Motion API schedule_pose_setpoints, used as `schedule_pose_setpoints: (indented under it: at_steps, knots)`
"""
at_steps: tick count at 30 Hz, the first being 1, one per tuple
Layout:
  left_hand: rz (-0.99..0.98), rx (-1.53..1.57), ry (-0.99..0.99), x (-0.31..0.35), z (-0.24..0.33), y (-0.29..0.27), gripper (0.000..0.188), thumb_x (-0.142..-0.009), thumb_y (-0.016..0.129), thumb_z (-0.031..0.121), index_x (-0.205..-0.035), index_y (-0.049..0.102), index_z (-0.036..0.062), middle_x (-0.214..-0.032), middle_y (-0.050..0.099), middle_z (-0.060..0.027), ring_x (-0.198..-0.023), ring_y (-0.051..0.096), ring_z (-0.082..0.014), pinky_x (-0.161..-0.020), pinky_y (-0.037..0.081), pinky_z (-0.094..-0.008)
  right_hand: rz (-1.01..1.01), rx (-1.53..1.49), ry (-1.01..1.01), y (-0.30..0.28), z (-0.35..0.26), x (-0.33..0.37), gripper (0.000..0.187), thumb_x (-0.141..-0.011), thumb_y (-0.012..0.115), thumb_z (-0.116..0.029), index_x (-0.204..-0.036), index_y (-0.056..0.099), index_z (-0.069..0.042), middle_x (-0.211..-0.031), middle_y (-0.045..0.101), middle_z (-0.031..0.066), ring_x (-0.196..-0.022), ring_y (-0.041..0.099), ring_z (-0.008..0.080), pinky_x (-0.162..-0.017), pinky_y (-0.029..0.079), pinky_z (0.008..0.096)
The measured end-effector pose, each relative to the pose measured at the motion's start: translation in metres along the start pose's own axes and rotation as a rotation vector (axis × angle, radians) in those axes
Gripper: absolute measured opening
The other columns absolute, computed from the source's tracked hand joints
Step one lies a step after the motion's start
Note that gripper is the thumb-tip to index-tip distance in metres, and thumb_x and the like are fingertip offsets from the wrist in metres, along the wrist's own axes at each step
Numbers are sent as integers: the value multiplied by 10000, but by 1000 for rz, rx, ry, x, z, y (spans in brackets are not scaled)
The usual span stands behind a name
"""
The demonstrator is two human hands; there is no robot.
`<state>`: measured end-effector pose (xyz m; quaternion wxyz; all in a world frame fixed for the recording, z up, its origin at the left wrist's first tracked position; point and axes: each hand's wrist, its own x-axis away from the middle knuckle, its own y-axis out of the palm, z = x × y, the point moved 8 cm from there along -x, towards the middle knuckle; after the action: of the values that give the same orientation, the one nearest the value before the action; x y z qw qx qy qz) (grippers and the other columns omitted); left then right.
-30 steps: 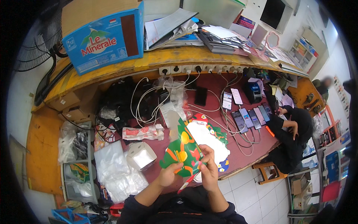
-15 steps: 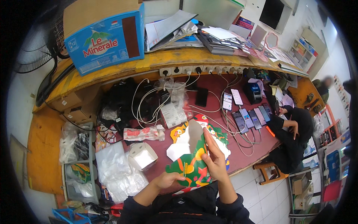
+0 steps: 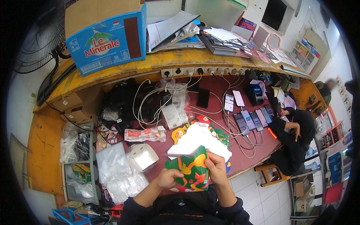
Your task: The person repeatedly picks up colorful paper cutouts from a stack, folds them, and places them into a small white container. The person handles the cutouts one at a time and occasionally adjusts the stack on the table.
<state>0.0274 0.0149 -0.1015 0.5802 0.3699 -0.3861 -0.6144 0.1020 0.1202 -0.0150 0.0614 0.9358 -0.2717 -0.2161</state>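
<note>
Between my hands is a green card box blank [image 3: 192,170] printed in orange, red and yellow, bent up with its patterned side toward me. My left hand [image 3: 168,177] pinches its left edge, thumb on top. The right edge is gripped by my right hand [image 3: 216,167], thumb and fingers closed near the top corner. Just beyond lies a pile of flat card blanks [image 3: 198,138], white faces up, with colourful printed edges showing. A folded white card box [image 3: 143,156] stands open-topped left of the pile.
Clear plastic bags [image 3: 120,173] lie at the left, beside a grey bin [image 3: 80,183]. White charging cables [image 3: 140,105] cross the dark red table to several phones [image 3: 250,120] at the right. Above stands a shelf with a blue carton [image 3: 107,41]. A person [image 3: 298,131] sits at the right end.
The blank's raised far part has folded down toward me, showing more of the white pile. My right hand has come lower, its fingers going from stretched out to curled round the edge.
</note>
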Motion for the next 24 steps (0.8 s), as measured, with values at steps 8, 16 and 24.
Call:
schedule_pose_setpoints:
  at_steps: [8, 16, 24]
  knots:
    - [321, -176, -146, 20, 13, 0, 587, -721, 428, -9, -1302, 379, -67, -1257, 514, -205, -1127, 551, -316, -975, 441, -454, -244, 794, -396, 18, -49, 3, 283, -603, 625, 41, -830, 737, -86, -662, 497, 10, -598, 512, 130, -535, 399, 233]
    - [52, 102, -53, 14, 11, 23, 521, -780, 395, -52, -1298, 363, -97, -1258, 495, -217, -1126, 546, -310, -965, 452, -439, -59, 454, -309, 10, -44, -1, 303, -611, 526, 68, -782, 727, -82, -760, 516, 57, -598, 491, 140, -526, 378, 247]
    - [307, -226, -18, 15, 22, -1, 457, -836, 438, 0, -1289, 399, -50, -1224, 527, -168, -1099, 561, -260, -939, 466, -385, -283, 1083, -417, 41, -44, 16, 517, -658, 600, -246, -1120, 631, -17, -971, 611, 138, -903, 580, 325, -781, 498, 379]
